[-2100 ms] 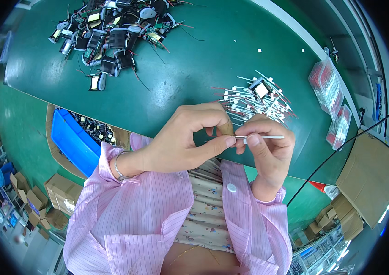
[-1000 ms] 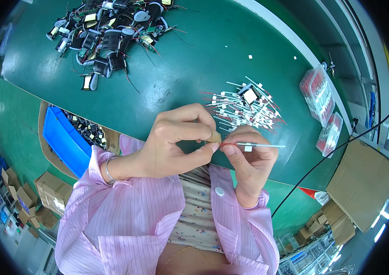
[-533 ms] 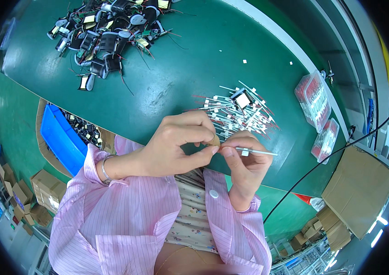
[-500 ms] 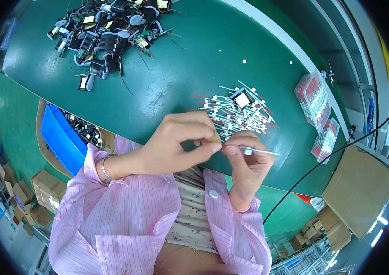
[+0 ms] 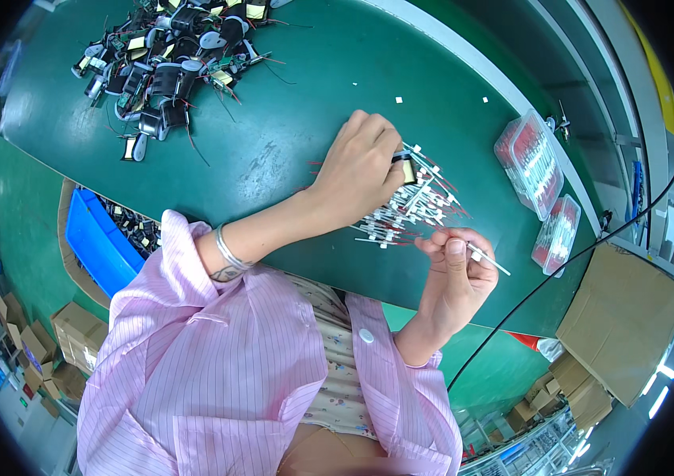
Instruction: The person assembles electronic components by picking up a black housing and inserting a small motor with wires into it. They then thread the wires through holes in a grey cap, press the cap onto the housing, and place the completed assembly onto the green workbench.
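Note:
My left hand (image 5: 359,168) reaches over a heap of leads (image 5: 416,202) on the green table. Its thumb and fingers close round the left edge of a small black module with a pale pad (image 5: 408,170) that lies on the heap. Part of the module is hidden behind the fingers. Nearer to me and to the right, my right hand (image 5: 458,274) pinches a thin wire lead with a small white connector (image 5: 476,255). The lead's white end (image 5: 501,269) sticks out to the right past the fingers. The heaped leads are white and red with white connectors.
At the far left lies a big pile of black modules (image 5: 166,79) with loose wires. Two clear plastic boxes (image 5: 529,170) of leads stand at the right. A blue bin (image 5: 103,242) sits in a carton beside the table. A black cable (image 5: 547,278) crosses the right side.
My left hand has left my right hand and moved away from me to the module on the heap. My right hand has shifted slightly right, keeping the lead.

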Tool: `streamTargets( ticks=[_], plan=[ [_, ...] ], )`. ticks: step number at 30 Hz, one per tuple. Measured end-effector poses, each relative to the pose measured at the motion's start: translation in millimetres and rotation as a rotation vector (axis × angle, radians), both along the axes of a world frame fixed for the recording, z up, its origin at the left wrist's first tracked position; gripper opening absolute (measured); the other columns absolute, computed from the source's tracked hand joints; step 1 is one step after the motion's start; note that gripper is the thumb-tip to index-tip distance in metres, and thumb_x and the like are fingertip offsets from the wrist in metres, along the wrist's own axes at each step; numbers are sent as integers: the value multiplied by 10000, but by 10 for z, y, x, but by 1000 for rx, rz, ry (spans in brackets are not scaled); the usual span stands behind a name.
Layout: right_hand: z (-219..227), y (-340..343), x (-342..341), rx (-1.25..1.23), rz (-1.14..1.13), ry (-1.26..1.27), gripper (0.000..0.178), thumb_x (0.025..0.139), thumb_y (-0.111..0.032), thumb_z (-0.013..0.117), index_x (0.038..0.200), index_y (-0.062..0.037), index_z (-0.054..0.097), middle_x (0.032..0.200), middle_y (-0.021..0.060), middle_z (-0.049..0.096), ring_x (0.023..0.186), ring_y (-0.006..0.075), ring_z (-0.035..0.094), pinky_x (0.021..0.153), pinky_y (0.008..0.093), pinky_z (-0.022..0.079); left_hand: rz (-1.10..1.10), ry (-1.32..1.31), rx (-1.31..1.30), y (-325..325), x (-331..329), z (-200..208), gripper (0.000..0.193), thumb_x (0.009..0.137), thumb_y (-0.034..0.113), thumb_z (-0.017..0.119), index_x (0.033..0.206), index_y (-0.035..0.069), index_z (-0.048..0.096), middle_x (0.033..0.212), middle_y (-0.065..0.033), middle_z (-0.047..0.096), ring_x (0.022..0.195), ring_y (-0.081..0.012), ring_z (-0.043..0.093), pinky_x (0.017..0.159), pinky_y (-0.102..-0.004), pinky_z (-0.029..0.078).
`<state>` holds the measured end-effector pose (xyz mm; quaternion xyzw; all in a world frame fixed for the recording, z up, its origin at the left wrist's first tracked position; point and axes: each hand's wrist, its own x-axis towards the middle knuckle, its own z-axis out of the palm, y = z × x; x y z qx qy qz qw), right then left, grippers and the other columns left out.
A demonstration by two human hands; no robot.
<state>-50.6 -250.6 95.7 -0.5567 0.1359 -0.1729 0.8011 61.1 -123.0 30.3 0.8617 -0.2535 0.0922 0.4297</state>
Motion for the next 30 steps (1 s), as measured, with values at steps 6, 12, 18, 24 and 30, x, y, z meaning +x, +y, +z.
streamTargets(
  ticks=[6, 12, 18, 24, 30],
  plan=[
    [39, -59, 41, 189, 21, -24, 74, 894, 10, 575, 928, 73, 595, 862, 186, 650, 760, 248, 665, 707, 403, 587, -214, 845, -932, 282, -97, 343, 146, 878, 74, 584, 997, 18, 523, 909, -131, 597, 846, -228, 636, 704, -338, 549],
    [1, 27, 153, 272, 153, 0, 79, 904, -10, 557, 926, 56, 596, 998, 174, 599, 874, 243, 630, 773, 406, 572, -251, 1411, -1352, 575, -174, 563, 237, 930, 65, 535, 1161, 47, 487, 917, -118, 623, 743, -179, 614, 495, -258, 485],
    [112, 172, 217, 173, 212, -3, 57, 864, 48, 580, 915, 58, 603, 1006, 177, 608, 921, 255, 621, 833, 393, 527, -235, 902, -725, 675, -340, 713, 320, 924, 40, 524, 1241, -9, 505, 1100, -160, 629, 787, -152, 635, 487, -203, 441],
    [309, 307, 260, 49, 254, -33, 77, 820, 85, 604, 890, 55, 614, 992, 185, 636, 943, 262, 628, 840, 366, 508, -263, 567, -677, 728, -452, 703, 408, 863, -25, 599, 1247, -105, 484, 1189, -258, 583, 1089, -309, 596, 885, -354, 504],
    [436, 421, 258, -259, 223, -130, 123, 739, 129, 643, 842, 64, 623, 945, 194, 658, 945, 289, 654, 832, 367, 521, -351, 21, -494, 808, -381, 674, 532, 772, -90, 644, 1262, -138, 441, 1151, -301, 597, 1103, -399, 583, 936, -464, 460]
  ],
)
